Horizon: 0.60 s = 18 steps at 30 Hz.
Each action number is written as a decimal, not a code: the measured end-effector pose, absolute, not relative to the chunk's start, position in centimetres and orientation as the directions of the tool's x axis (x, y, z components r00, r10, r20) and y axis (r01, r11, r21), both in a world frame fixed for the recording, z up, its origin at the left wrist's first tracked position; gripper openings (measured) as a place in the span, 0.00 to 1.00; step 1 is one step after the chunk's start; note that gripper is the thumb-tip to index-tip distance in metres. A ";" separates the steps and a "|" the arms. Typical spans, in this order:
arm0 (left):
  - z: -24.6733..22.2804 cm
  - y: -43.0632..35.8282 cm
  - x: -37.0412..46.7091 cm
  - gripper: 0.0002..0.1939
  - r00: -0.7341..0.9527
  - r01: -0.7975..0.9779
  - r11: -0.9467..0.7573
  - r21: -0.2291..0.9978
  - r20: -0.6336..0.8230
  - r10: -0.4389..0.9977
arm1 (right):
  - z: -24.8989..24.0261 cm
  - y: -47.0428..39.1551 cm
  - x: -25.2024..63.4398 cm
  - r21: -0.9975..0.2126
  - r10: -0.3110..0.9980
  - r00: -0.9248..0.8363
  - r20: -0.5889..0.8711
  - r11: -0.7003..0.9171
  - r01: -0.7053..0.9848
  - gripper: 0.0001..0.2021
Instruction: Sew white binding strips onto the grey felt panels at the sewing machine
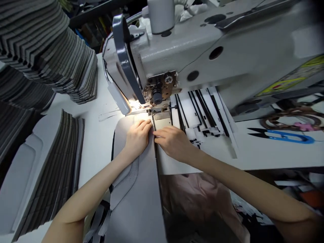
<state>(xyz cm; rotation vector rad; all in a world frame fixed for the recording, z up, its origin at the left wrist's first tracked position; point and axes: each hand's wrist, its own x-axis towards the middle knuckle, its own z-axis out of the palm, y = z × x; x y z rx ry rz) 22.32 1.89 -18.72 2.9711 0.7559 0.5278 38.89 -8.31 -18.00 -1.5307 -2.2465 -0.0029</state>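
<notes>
A long grey fabric panel [141,195] with a dark right edge runs from the bottom of the view up to the lit needle area of a sewing machine [182,47]. On the panel, just in front of the presser foot, lies my left hand [138,136], its fingers together and pressing the fabric down. Beside it, my right hand [173,141] pinches the panel's dark edge between thumb and fingers. The fingertips of both hands are close to each other, a little below the needle. The needle tip itself is hidden by the machine's parts.
Tall stacks of grey panels [43,44] stand at the left, with more panels [58,162] below them. White and black strips [202,111] lie right of the needle area. Blue thread snips [286,136] and a brown ring-shaped item [288,118] rest at the table's right.
</notes>
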 end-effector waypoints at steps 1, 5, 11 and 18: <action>-18.9 2.0 22.2 0.16 0.820 0.450 -0.884 0.128 0.331 0.466 | -17.5 -8.2 39.7 -0.268 0.926 -0.211 0.315 0.300 0.916 0.12; -19.4 2.4 21.9 0.17 0.807 0.413 -0.886 0.212 0.366 0.463 | -16.3 -7.2 44.2 -0.293 0.885 0.300 0.357 -0.198 0.935 0.05; -19.5 2.4 21.8 0.17 0.791 0.402 -0.878 0.259 0.385 0.476 | -16.5 -5.6 47.6 -0.280 0.839 0.498 0.219 -0.435 0.856 0.06; -19.5 2.0 21.8 0.18 0.770 0.438 -0.863 0.252 0.391 0.505 | -11.8 -10.8 44.7 -0.110 0.795 0.494 0.353 -0.489 0.866 0.08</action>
